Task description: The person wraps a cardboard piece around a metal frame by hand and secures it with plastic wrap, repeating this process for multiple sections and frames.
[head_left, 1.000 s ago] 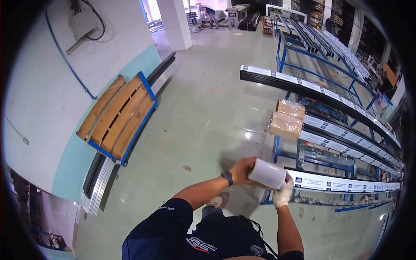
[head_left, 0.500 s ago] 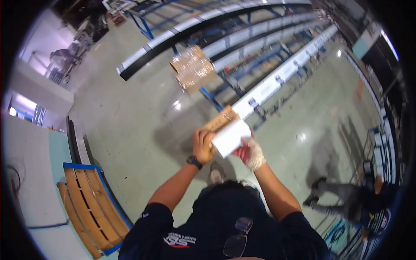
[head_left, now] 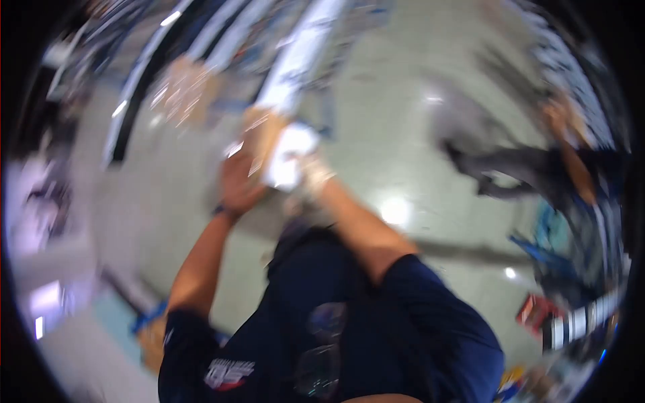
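Observation:
The view is smeared by motion. My left hand (head_left: 240,183) lies against the near left side of a brown cardboard-like wrapping (head_left: 264,129); how its fingers sit is blurred. My right hand (head_left: 310,173), in a pale glove, is at the right edge of a white sheet or roll (head_left: 290,153) and seems to hold it. The white piece lies beside the brown wrapping, at the near end of a long white wrapped profile (head_left: 295,67).
Other long profiles (head_left: 138,87) and a brown wrapped bundle (head_left: 187,88) are at the upper left. At the right another person (head_left: 537,168) stands beside a long row of stacked profiles (head_left: 571,74). A red box (head_left: 535,313) lies at the lower right.
The whole view has turned, and the profiles now appear further left and steeper. The other person shows higher up, with an arm extended. My left hand looks flatter against the brown wrapping.

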A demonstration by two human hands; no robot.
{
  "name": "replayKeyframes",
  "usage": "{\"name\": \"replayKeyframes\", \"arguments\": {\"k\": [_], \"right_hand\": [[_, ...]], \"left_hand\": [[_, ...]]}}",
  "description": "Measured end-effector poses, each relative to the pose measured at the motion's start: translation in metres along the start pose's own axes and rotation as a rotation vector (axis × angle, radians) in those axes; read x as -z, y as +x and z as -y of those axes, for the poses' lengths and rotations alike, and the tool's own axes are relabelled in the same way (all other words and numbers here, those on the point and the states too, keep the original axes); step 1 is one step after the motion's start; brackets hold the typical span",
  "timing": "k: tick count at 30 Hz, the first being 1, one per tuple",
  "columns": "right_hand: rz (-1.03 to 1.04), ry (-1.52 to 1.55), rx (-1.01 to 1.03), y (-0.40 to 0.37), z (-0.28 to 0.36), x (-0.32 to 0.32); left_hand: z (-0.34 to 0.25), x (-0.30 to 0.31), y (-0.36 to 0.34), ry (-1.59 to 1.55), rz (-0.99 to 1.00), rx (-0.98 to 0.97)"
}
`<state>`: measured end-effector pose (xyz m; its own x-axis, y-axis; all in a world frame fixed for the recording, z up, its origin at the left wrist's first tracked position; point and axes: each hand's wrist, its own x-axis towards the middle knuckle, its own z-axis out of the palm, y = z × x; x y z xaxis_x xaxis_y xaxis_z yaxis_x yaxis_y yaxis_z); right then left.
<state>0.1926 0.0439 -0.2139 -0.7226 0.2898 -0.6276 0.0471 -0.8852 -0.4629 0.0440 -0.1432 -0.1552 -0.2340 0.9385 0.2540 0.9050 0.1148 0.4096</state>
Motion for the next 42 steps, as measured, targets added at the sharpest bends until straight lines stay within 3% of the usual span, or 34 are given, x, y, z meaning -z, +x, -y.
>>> {"name": "replayKeyframes", "arguments": {"k": [1,2,3,4,5,8,11,14,16,18,20,23,24,25,27,29,31,32,34,35,37,38,40,42], "right_hand": [[-0.095,-0.105,0.056,0.008,-0.01,0.007],[-0.038,-0.149,0.18,0.026,-0.023,0.021],[-0.067,-0.084,0.115,0.008,-0.013,0.012],[-0.146,-0.175,0.231,0.002,-0.009,0.008],[-0.239,-0.273,0.338,-0.005,-0.005,0.002],[-0.384,-0.534,0.365,-0.048,0.018,-0.015],[-0.472,-0.594,0.319,-0.006,-0.013,0.004],[-0.475,-0.438,0.248,-0.012,-0.02,-0.003],[-0.45,-0.359,0.215,-0.01,-0.025,-0.006],[-0.422,-0.305,0.182,0.0,-0.027,0.002],[-0.459,-0.37,0.138,0.015,-0.033,0.015],[-0.27,-0.143,0.066,0.013,-0.032,0.013],[-0.308,-0.165,-0.034,-0.012,-0.01,-0.004],[-0.294,-0.097,-0.013,0.016,-0.032,0.017],[-0.327,-0.095,-0.007,0.004,-0.022,0.006],[-0.371,-0.103,0.191,0.04,-0.063,0.035],[-0.453,-0.056,0.178,0.061,-0.093,0.057],[-0.436,-0.061,0.162,0.069,-0.103,0.062],[-0.615,-0.058,-0.086,0.085,-0.104,0.058],[-0.616,-0.057,-0.095,0.091,-0.105,0.051],[-0.572,0.22,-0.007,0.084,-0.102,0.024],[-0.541,0.287,0.013,0.088,-0.102,0.018],[-0.503,0.317,0.026,0.101,-0.118,0.018],[-0.48,0.297,0.026,0.115,-0.134,0.016]], "left_hand": [[0.018,-0.004,0.003,-0.187,0.07,0.169],[0.028,0.006,0.026,-0.235,0.141,0.155],[0.044,-0.002,0.038,-0.176,0.101,0.248],[0.059,-0.009,0.048,-0.122,0.065,0.343],[0.066,-0.017,0.06,-0.166,0.156,0.445],[0.054,-0.03,0.073,-0.079,0.143,0.409],[0.053,-0.015,0.084,-0.162,0.171,0.444],[0.101,-0.022,0.086,-0.383,0.26,0.529],[0.128,-0.035,0.081,-1.427,0.592,0.851],[0.139,-0.04,0.082,-1.434,0.612,0.829],[0.141,-0.035,0.082,-1.599,0.764,0.894],[0.146,-0.052,0.079,-1.764,0.717,0.997],[0.147,-0.054,0.074,-1.718,0.698,1.088],[0.148,-0.056,0.074,-1.672,0.666,1.188],[0.149,-0.061,0.072,-1.495,0.678,1.154],[0.154,-0.07,0.067,-1.477,0.716,1.161],[0.153,-0.071,0.068,-1.536,0.807,1.209],[0.158,-0.077,0.064,-1.565,0.848,1.211],[0.156,-0.078,0.065,-1.614,0.866,1.19],[0.158,-0.082,0.066,-1.646,0.877,1.128],[0.174,-0.098,0.057,-1.726,0.957,0.991],[0.18,-0.108,0.054,-1.731,0.907,0.89],[0.186,-0.121,0.049,-1.733,0.741,0.86],[0.2,-0.128,0.05,-1.716,0.828,0.991]]}}
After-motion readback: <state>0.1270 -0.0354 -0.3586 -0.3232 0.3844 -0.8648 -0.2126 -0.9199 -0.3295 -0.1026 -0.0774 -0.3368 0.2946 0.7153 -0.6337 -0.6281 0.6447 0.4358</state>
